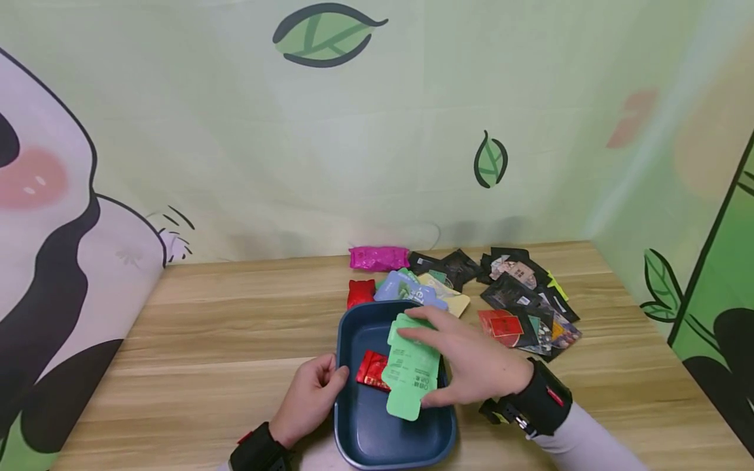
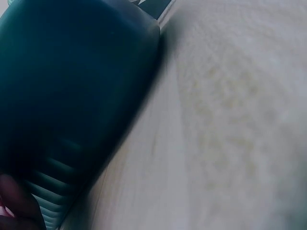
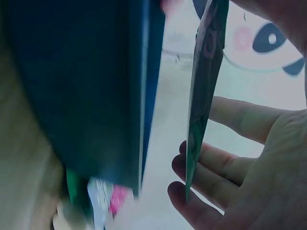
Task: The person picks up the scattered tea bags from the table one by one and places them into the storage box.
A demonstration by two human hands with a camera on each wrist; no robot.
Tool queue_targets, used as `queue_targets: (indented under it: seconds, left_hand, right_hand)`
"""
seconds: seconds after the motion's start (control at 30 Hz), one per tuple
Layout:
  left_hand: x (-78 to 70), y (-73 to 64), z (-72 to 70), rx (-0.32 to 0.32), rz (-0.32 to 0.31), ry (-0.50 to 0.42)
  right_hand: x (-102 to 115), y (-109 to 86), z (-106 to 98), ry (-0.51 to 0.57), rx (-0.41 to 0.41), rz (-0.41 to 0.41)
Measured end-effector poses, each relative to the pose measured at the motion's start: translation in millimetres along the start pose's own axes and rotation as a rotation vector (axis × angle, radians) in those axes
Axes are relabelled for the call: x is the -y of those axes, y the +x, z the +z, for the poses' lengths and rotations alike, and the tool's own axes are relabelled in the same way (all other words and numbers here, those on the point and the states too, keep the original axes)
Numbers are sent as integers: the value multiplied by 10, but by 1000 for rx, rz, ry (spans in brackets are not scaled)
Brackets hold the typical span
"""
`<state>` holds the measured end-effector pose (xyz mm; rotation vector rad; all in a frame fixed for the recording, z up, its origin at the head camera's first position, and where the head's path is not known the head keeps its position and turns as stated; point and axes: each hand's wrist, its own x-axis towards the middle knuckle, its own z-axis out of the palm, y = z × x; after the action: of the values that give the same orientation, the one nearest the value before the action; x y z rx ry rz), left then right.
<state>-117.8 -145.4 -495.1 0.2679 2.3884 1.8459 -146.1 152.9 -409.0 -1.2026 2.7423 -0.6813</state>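
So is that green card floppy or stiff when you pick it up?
Probably fairly stiff: held in the right hand, the green card stays nearly straight in the right wrist view. It's likely light, because its edge looks thin. Being flat, it probably wouldn't roll if pushed.

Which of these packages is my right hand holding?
The light green flat package with dark print, in your right hand over the dark blue rectangular tray; a shiny red packet lies inside, the others on the wooden table.
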Motion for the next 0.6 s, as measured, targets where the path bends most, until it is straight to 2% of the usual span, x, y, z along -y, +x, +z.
queue_targets:
  seconds: [0.23, 0.43, 0.6]
  left_hand:
    - [-11, 1, 0, 7, -41, -15]
    - [-14, 3, -2, 18, -37, -21]
    - [-7, 4, -6, 25, -35, -24]
  right_hand:
    - [122, 65, 195, 14, 62, -89]
    - [158, 84, 275, 58, 104, -95]
    - [158, 81, 278, 93, 94, -93]
